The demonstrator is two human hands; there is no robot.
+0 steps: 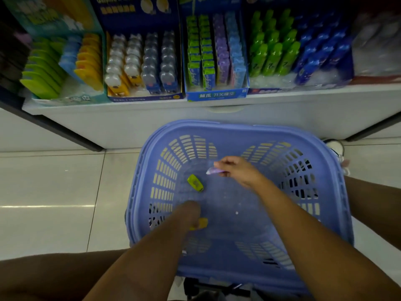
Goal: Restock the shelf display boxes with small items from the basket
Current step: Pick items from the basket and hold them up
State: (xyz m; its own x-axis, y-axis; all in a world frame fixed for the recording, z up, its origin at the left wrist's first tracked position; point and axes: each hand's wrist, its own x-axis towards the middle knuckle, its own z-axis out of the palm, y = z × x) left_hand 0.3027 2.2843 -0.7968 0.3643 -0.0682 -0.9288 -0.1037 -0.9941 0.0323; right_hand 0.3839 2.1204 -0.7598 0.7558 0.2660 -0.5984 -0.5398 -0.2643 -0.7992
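A blue plastic basket (325,161) stands on the floor below the shelf. Both my hands reach down into it. My right hand (236,170) pinches a small purple item (213,170) just above the basket's bottom. My left hand (191,213) is curled round a small yellow item (202,223) near the front left of the basket. A green-yellow item (195,182) lies loose on the basket's bottom between the two hands. On the shelf above stand display boxes, among them one with green, purple and blue packs (217,92).
The white shelf edge (152,107) runs just beyond the basket. Other display boxes hold yellow and green pieces (65,61), white and grey pieces (141,66), and green and blue bottles (299,53). A shoe (335,146) shows at the basket's right. Pale floor tiles spread to the left.
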